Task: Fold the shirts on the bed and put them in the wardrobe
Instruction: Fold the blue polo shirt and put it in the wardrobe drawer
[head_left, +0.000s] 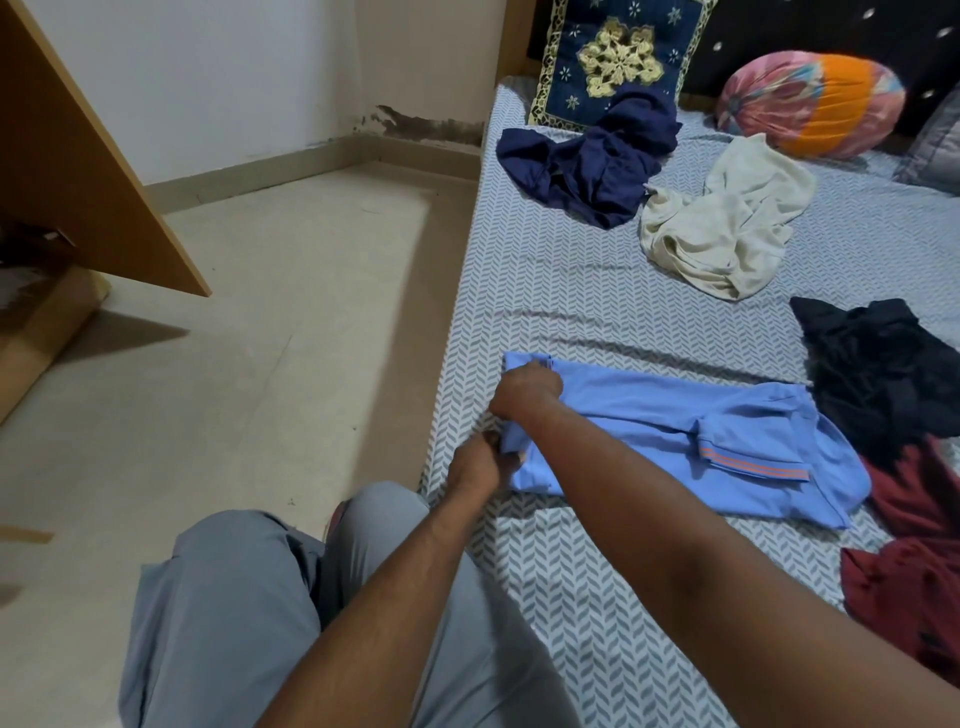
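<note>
A light blue polo shirt lies partly folded on the bed, its collar end to the right. My right hand grips the far corner of its left edge. My left hand grips the near corner of that same edge. A crumpled navy shirt and a cream shirt lie farther up the bed. A black shirt and a maroon shirt lie at the right.
A blue patterned pillow and a pink-orange bolster sit at the headboard. A wooden panel stands open at the left over the tiled floor. My grey-trousered legs are beside the bed.
</note>
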